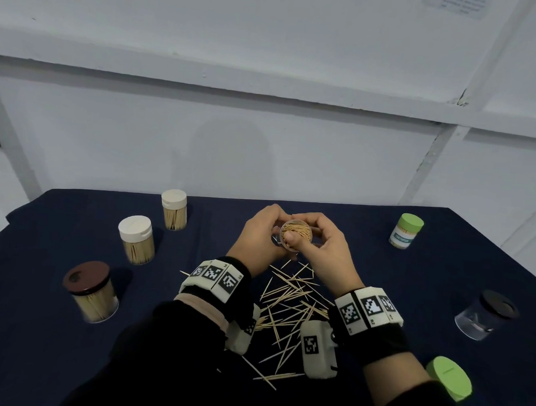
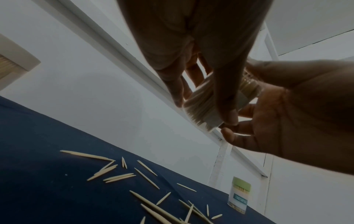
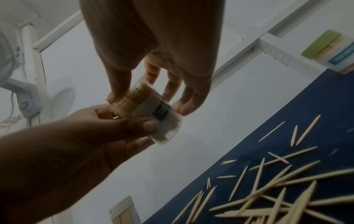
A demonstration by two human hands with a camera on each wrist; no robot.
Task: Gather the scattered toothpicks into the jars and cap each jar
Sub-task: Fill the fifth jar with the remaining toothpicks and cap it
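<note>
1. Toothpicks fill the open jar point(image 1: 296, 235) I hold above the tabletop point(image 1: 379, 282), its mouth tipped toward me.
2. My left hand point(image 1: 261, 237) curls round the jar's side, fingers behind and thumb in front.
3. My right hand point(image 1: 326, 244) grips the jar too, with the thumb over the toothpick ends at the rim.
4. Loose toothpicks point(image 1: 290, 307) lie scattered on the dark cloth between my wrists.
5. Left of me stand two white-capped jars point(image 1: 136, 239) and a brown-capped jar point(image 1: 90, 290), all full.
6. On the right sit a green-capped jar point(image 1: 406, 230), a black-capped clear jar point(image 1: 486, 313) and a loose green cap point(image 1: 450, 377).
</note>
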